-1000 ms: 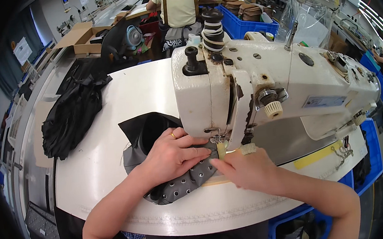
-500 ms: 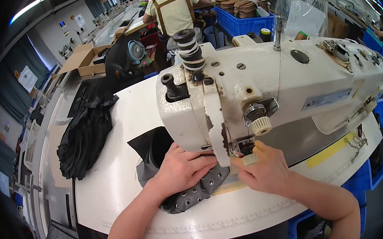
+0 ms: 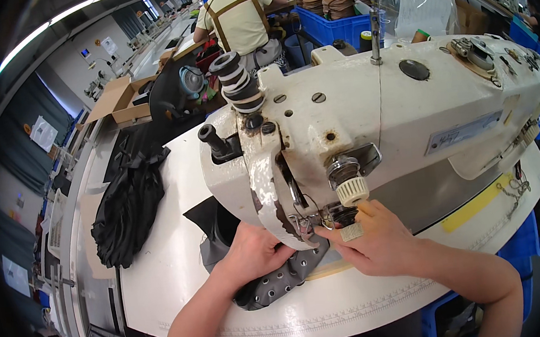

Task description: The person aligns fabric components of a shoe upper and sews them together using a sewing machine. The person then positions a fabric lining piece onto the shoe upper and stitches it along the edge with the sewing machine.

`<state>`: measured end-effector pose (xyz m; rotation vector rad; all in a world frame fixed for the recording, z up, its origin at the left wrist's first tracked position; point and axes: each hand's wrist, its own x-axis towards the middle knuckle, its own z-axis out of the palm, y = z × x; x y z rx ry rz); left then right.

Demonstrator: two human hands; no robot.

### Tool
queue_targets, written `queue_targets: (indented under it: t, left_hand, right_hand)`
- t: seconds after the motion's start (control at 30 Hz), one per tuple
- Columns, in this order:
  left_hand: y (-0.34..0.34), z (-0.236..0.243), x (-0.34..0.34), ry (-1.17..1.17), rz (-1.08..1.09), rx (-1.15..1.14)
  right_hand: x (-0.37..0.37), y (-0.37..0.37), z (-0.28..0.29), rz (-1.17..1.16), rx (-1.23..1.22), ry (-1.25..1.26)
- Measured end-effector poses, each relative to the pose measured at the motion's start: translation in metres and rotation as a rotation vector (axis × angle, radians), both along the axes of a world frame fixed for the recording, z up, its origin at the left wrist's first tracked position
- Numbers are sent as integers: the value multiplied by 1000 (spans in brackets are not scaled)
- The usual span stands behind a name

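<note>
While blue bins (image 3: pixel 519 243) border the white table (image 3: pixel 158 284), left hand (image 3: pixel 252 253) touches grey material (image 3: pixel 291 273), right hand (image 3: pixel 376 239) nearby — grips unclear.

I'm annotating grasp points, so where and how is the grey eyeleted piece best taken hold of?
Probably pinch the near, eyelet-studded edge of the grey piece, coming from the person's side: that edge juts out from beneath the sewing machine, while the left hand covers part of the middle.

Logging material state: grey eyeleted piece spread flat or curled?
Curled: the grey eyeleted piece bends round a dark hollow beside the left hand; its part behind the hand is hidden.
</note>
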<state>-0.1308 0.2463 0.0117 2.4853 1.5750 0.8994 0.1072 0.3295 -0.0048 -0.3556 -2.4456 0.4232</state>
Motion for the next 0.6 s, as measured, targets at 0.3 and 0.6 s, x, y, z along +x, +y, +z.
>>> queue_targets:
  t: [0.3, 0.6]
  left_hand:
    - [-1, -7, -4, -8, -20, 46]
    - [-1, -5, 0, -38, 35, -1]
  right_hand:
    - [6, 4, 0, -45, 137, 9]
    - [3, 2, 1, -96, 250, -1]
